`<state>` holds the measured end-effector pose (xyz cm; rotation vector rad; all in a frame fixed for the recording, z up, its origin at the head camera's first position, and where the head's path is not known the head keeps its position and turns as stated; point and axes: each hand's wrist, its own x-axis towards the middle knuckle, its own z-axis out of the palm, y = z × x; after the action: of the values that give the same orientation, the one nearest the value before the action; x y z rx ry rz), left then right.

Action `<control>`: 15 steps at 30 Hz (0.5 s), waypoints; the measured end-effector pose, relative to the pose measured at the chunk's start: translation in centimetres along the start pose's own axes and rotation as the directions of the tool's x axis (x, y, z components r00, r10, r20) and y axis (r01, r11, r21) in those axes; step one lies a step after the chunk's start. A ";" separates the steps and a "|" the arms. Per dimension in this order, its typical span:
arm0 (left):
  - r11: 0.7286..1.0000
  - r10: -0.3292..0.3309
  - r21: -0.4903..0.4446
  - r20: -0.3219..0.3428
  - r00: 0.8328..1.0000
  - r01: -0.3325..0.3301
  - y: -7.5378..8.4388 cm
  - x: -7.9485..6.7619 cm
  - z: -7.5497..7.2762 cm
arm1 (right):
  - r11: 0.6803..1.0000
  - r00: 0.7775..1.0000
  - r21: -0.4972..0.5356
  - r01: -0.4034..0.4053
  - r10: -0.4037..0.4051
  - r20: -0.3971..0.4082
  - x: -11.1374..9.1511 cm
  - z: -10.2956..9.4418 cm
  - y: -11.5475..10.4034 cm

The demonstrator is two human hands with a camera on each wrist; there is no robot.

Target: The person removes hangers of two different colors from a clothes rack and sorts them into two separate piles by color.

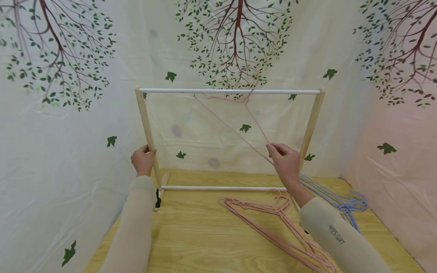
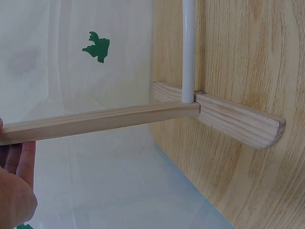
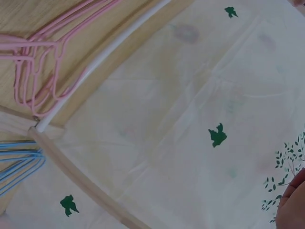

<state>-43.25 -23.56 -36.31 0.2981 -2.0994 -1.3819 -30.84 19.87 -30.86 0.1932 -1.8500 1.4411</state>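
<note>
A wooden rack with a white top bar (image 1: 170, 91) stands on the table. My left hand (image 1: 142, 160) holds its left upright (image 1: 146, 121), fingers around the wood; the left wrist view shows that hand (image 2: 16, 193) at the upright's edge. My right hand (image 1: 285, 161) pinches one thin pink hanger (image 1: 256, 121) along its sloping arm, close to the lower corner. This hanger is tilted, its neck overlapping the top bar and its hook rising above it in the head view. Only part of the right hand (image 3: 291, 202) shows in the right wrist view.
Several pink hangers (image 1: 254, 224) lie stacked on the wooden table (image 1: 191, 235) before the rack, hooks by the lower white bar (image 1: 222, 188). Several blue hangers (image 1: 349, 207) lie at the right, beyond the right upright (image 1: 312, 121). A patterned sheet (image 1: 211, 132) hangs behind.
</note>
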 end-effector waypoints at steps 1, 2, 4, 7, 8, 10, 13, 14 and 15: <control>1.000 -0.002 -0.002 0.002 1.000 0.002 0.0 -0.1 0.0 | 1.000 1.000 -0.009 -0.006 0.006 -0.002 -0.1 -0.5 0.3; 1.000 -0.002 -0.002 0.004 1.000 0.002 0.1 -0.2 -0.1 | 1.000 1.000 -0.009 -0.010 0.010 -0.005 -0.3 -1.0 0.4; 1.000 0.001 -0.002 0.004 1.000 -0.001 0.2 -0.4 -0.1 | 1.000 1.000 -0.017 -0.019 0.019 -0.008 -0.6 -1.9 0.9; 1.000 0.004 0.002 0.003 1.000 -0.004 0.2 -0.6 -0.2 | 0.998 0.999 -0.045 -0.031 0.030 -0.012 -1.2 -3.3 1.5; 1.000 0.003 0.001 0.003 1.000 -0.003 0.2 -0.7 -0.2 | 0.998 0.999 -0.054 -0.033 0.032 -0.012 -1.4 -3.8 1.7; 1.000 0.001 -0.001 -0.001 1.000 -0.001 0.2 -0.7 -0.2 | 0.996 0.999 -0.081 -0.045 0.045 -0.004 -1.9 -4.6 2.2; 1.000 -0.003 -0.006 -0.005 1.000 0.003 0.2 -0.9 -0.3 | 0.992 0.997 -0.101 -0.078 0.080 0.020 -2.7 -5.7 2.9; 1.000 -0.005 -0.005 -0.006 1.000 0.005 0.2 -1.0 -0.4 | 0.990 0.995 -0.107 -0.088 0.092 0.030 -3.1 -6.0 3.1; 1.000 -0.005 -0.001 -0.006 1.000 0.005 0.2 -1.0 -0.4 | 0.989 0.994 -0.112 -0.100 0.105 0.040 -3.4 -6.4 3.4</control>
<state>-42.14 -23.29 -36.40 0.3070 -2.0941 -1.3830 -27.29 25.52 -35.23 0.0782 -1.9956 1.4093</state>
